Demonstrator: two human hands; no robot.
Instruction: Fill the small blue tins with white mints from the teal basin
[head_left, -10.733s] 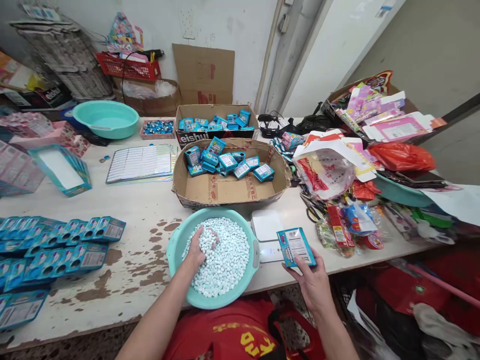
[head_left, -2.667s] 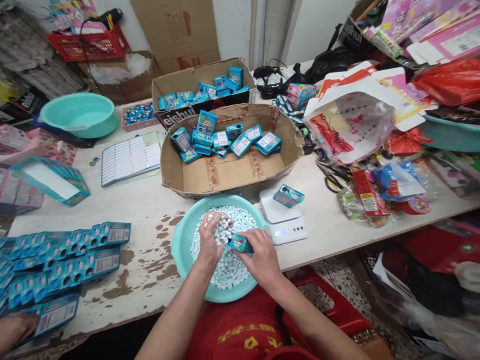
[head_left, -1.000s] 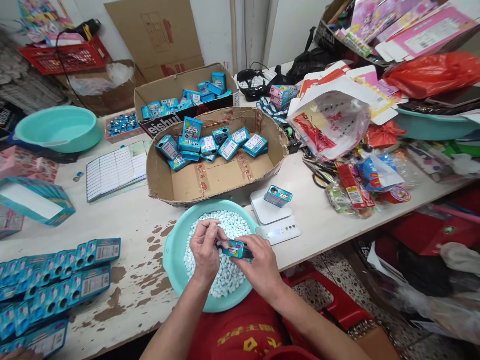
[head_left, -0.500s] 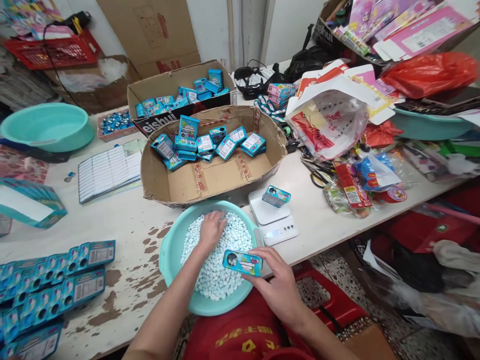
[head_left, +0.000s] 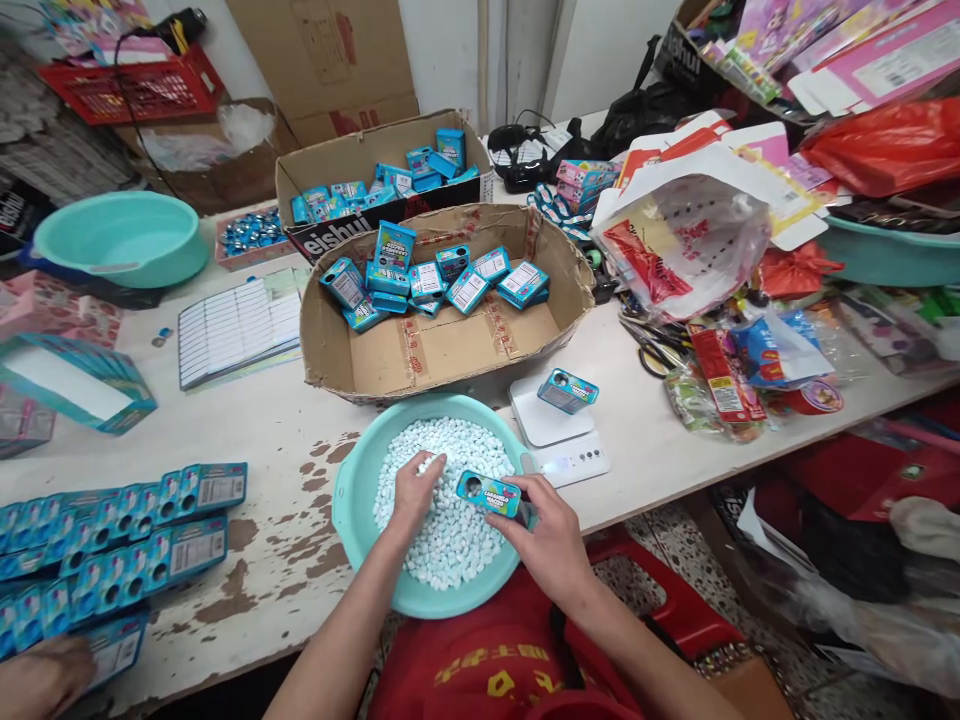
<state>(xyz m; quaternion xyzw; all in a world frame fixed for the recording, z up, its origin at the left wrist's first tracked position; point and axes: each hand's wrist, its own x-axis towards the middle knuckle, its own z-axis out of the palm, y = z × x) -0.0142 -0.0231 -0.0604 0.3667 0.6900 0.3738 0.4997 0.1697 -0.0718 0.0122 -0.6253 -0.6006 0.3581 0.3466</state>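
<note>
A turquoise basin [head_left: 346, 500] holds a heap of small white candies [head_left: 457, 555]. Low over that heap, my left hand [head_left: 412, 490] is closed, thumb and fingers drawn together on a few white candies that are mostly hidden. My right hand [head_left: 551, 535] grips a small blue candy box [head_left: 489, 495] by its right end, tilted above the basin's right side. The box has a round window at its left end. Behind my right hand, another blue box [head_left: 568, 391] stands on a white kitchen scale [head_left: 551, 425].
Behind the basin, a cut-down cardboard box [head_left: 375, 372] contains several blue candy boxes. Rows of blue boxes [head_left: 150, 560] line the left of the table, where another person's hand [head_left: 49, 675] rests. Plastic bags and wrappers [head_left: 727, 370] clutter the right side.
My left hand has gone from spread on the candies to gathered fingers. My right hand tilts the box slightly more. Another person's hand has appeared at lower left; the view has shifted slightly.
</note>
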